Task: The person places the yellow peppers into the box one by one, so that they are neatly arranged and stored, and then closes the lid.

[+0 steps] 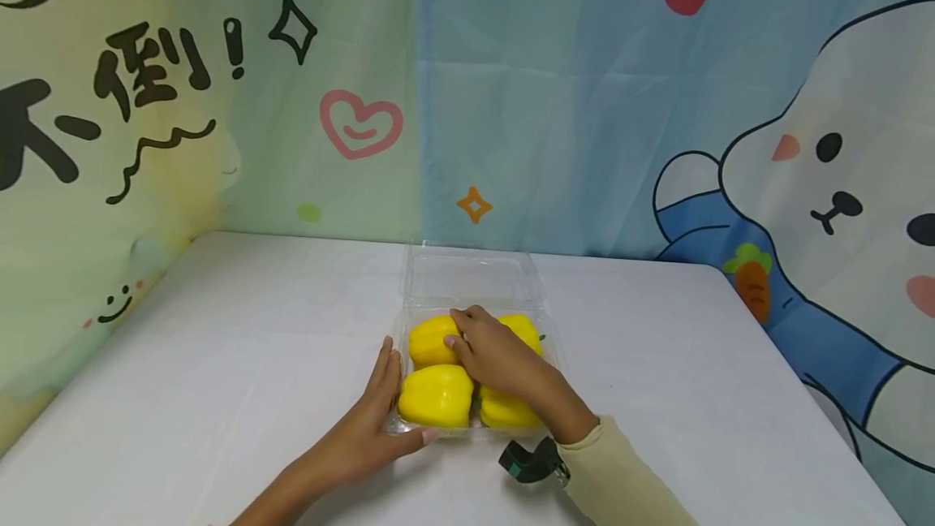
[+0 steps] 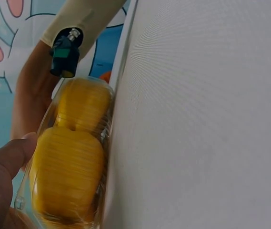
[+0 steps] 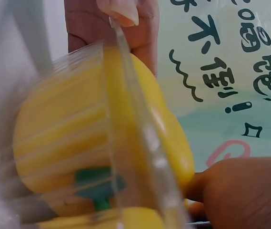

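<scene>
A clear plastic clamshell box (image 1: 471, 433) holds several yellow bell peppers, with its lid (image 1: 473, 276) tipped back behind it. My right hand (image 1: 493, 351) reaches over the box and grips the right end of the back-left bell pepper (image 1: 431, 341). Beneath that wrist lies the front-right pepper (image 1: 506, 410), partly covered; the back-right pepper (image 1: 520, 329) shows a green stem. My left hand (image 1: 368, 424) rests against the box's front-left corner, fingers straight along the left side and thumb at the front edge, beside the front-left pepper (image 1: 436, 396). The left wrist view shows that thumb (image 2: 16, 152) at the rim.
The box stands on a white-covered table (image 1: 292, 315). Behind the table hangs a printed cloth backdrop (image 1: 548, 104) with hearts, lettering and a cartoon rabbit. A black wrist camera (image 1: 532, 461) hangs under the right sleeve (image 1: 621, 469), close to the box's front edge.
</scene>
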A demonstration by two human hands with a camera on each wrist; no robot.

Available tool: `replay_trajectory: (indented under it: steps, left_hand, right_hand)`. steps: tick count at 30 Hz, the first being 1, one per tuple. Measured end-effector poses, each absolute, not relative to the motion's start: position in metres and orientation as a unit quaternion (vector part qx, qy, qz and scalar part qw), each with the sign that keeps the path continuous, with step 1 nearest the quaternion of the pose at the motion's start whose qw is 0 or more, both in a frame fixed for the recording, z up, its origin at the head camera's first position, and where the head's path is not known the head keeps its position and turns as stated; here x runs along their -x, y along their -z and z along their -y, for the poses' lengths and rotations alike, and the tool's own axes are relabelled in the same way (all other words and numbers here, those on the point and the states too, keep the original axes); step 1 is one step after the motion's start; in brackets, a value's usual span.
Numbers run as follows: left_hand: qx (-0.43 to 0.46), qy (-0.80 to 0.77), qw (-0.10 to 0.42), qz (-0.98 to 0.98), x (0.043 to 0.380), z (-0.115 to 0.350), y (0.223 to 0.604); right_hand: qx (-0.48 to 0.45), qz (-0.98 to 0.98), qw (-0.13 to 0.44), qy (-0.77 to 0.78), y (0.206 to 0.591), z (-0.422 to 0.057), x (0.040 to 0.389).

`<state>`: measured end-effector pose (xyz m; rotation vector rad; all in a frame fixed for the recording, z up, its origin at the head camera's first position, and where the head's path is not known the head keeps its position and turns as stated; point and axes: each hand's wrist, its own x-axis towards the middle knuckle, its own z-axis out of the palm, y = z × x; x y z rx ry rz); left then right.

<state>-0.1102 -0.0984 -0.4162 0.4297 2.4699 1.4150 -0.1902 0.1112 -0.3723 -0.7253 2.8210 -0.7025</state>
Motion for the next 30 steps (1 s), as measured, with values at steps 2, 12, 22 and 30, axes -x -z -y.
replay_trajectory:
  steps: [2, 12, 22, 30]
  left_hand:
    - [-0.15, -0.487, 0.131, -0.85, 0.11, 0.098, 0.417]
    - [-0.154, -0.484, 0.131, -0.851, 0.109, 0.099, 0.419]
    - [-0.16, -0.492, 0.128, -0.846, 0.111, 0.098, 0.419]
    - [-0.161, -0.496, 0.123, -0.844, 0.112, 0.099, 0.418]
  right_hand:
    - [0.242, -0.939, 0.068, 0.234, 0.373, -0.111, 0.189]
    - [0.224, -0.937, 0.056, 0.262, 0.377, -0.113, 0.186]
    - [0.242, -0.925, 0.043, 0.29, 0.371, -0.117, 0.187]
    - [0.244, -0.908, 0.024, 0.341, 0.357, -0.131, 0.19]
